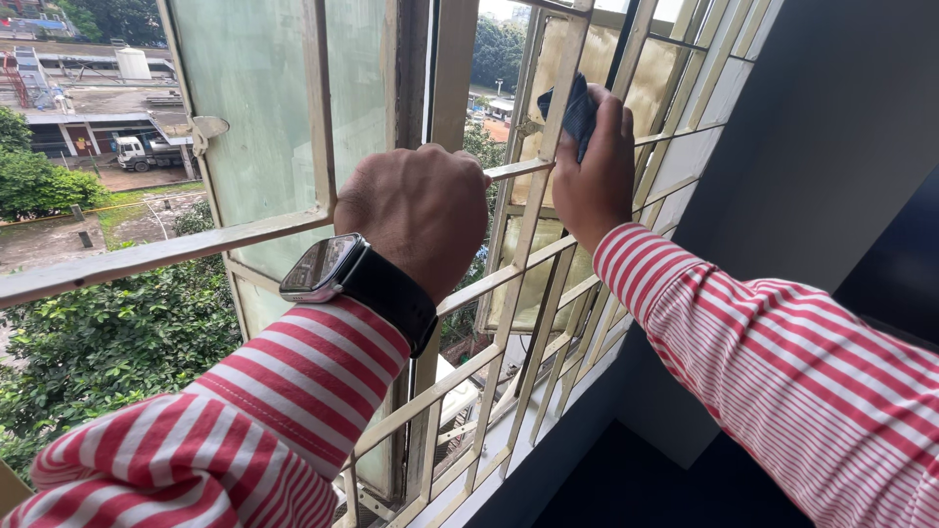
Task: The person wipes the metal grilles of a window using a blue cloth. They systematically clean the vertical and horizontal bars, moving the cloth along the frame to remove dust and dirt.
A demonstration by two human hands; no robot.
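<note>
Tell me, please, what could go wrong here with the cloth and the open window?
The right hand presses a dark cloth through the grille; if the grip slips, the cloth could fall to the trees far below. The left hand is clenched around a grille bar, so the watch may scrape the metal.

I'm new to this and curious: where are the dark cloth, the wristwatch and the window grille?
dark cloth [579, 112], head view, its folded middle.
wristwatch [320, 266], head view, its glass face.
window grille [533, 205], head view, an upright bar.

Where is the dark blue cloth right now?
In the head view, upper right of centre: the dark blue cloth is in the right hand, against the cream window grille.
</note>
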